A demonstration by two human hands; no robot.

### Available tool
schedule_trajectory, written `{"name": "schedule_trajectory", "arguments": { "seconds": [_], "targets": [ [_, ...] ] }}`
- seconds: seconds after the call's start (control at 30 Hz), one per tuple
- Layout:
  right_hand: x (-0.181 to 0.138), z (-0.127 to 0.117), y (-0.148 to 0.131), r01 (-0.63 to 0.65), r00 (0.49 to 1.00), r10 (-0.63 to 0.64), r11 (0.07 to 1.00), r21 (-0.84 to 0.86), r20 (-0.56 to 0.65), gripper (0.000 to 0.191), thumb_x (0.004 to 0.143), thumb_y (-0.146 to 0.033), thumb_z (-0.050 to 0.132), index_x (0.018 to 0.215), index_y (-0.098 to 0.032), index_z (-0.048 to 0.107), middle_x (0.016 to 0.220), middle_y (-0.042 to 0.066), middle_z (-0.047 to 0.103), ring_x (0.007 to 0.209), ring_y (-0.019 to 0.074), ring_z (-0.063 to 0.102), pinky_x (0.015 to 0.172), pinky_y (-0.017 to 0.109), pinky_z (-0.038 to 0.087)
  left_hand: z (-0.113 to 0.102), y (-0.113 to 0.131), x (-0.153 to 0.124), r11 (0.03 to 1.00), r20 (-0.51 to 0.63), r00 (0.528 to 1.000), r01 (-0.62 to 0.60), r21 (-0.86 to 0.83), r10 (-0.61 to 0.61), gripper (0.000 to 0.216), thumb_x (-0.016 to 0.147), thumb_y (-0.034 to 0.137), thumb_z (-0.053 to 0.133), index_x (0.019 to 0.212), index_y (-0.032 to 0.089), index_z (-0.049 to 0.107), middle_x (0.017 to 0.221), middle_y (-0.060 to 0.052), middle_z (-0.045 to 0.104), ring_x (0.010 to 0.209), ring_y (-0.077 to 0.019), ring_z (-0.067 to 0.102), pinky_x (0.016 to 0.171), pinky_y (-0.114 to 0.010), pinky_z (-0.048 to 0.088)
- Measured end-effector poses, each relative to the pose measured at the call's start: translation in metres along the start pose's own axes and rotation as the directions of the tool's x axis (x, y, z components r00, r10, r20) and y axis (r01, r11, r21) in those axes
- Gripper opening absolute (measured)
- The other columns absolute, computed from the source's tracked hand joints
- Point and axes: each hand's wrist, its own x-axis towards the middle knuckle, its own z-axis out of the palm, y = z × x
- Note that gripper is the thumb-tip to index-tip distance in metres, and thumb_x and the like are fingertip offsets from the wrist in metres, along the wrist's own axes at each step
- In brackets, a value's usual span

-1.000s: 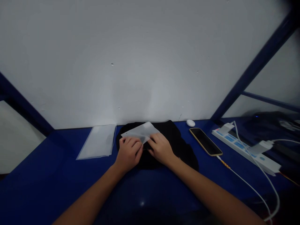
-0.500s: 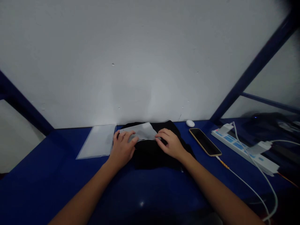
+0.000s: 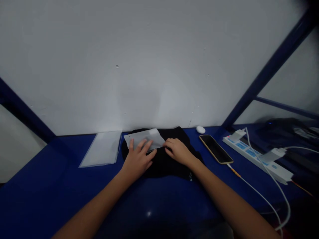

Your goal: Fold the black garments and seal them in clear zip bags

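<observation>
A black folded garment point(image 3: 171, 162) lies on the blue table point(image 3: 50, 192) near the wall. A translucent plastic bag point(image 3: 147, 137) rests on its far part. My left hand point(image 3: 138, 157) lies flat on the bag's near edge with its fingers spread. My right hand point(image 3: 177, 151) sits at the bag's right corner on the garment, fingers curled as if pinching the corner.
A stack of flat plastic bags point(image 3: 101, 152) lies to the left. To the right are a small white round object point(image 3: 200, 129), a phone point(image 3: 215, 149) on a cable, and a white power strip point(image 3: 256, 157) with plugs. Blue frame bars rise at both sides.
The bag was held up between both hands over the garment; now it lies flatter on the garment, with my left hand spread on it and my right hand at its right corner.
</observation>
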Motion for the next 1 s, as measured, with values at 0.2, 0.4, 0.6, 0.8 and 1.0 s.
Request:
{"name": "schedule_trajectory", "arguments": {
  "seconds": [0.2,0.4,0.6,0.8,1.0],
  "targets": [
    [0.001,-0.006,-0.011,-0.008,0.997,0.01,1.0,0.029,-0.073,0.006,0.092,-0.016,0.054,0.089,-0.018,0.059,0.088,0.005,0.061,0.085,0.0188,0.057,0.083,0.034,0.041,-0.004,-0.006,0.009,1.0,0.008,1.0,0.016,-0.017,-0.016,0.045,0.071,0.013,0.076,0.114,0.026,0.066,0.148,-0.013,0.047,0.132,-0.0397,0.044,0.11,-0.078,0.013],
    [-0.004,-0.009,-0.007,0.02,1.0,-0.02,0.994,0.108,-0.003,0.006,0.095,-0.022,0.056,0.099,-0.02,0.06,0.095,0.004,0.062,0.088,0.0173,0.059,0.08,0.032,0.041,-0.008,-0.016,0.009,0.996,0.002,0.997,0.081,-0.026,-0.081,0.037,0.072,0.012,0.072,0.106,0.026,0.069,0.147,-0.01,0.048,0.133,-0.0411,0.041,0.109,-0.078,0.014],
    [-0.002,-0.007,-0.011,0.002,1.0,0.0,0.998,0.058,-0.03,0.006,0.088,-0.013,0.056,0.089,-0.018,0.06,0.088,0.003,0.062,0.086,0.0172,0.058,0.082,0.032,0.038,-0.004,-0.013,0.011,0.989,-0.056,0.988,0.143,0.025,-0.142,0.021,0.078,0.018,0.071,0.099,0.023,0.069,0.148,-0.011,0.048,0.133,-0.0399,0.041,0.11,-0.076,0.012],
    [0.0,-0.009,-0.021,-0.031,0.992,0.043,0.995,0.097,-0.116,0.007,0.081,-0.013,0.056,0.08,-0.02,0.054,0.079,0.0,0.059,0.076,0.0155,0.055,0.088,0.033,0.035,0.0,-0.008,0.009,0.987,-0.062,0.987,0.151,0.058,-0.148,0.023,0.075,0.021,0.077,0.097,0.021,0.069,0.154,-0.014,0.04,0.136,-0.0414,0.039,0.109,-0.078,0.01],
    [-0.002,-0.008,-0.024,-0.013,0.998,0.02,0.994,0.113,-0.061,0.006,0.081,-0.015,0.057,0.081,-0.02,0.053,0.078,-0.001,0.059,0.074,0.0149,0.054,0.084,0.032,0.035,-0.002,-0.003,0.01,0.999,0.005,0.999,0.038,-0.008,-0.038,0.047,0.07,0.024,0.082,0.113,0.024,0.065,0.153,-0.015,0.041,0.136,-0.0402,0.039,0.11,-0.078,0.008]
  ]
}}
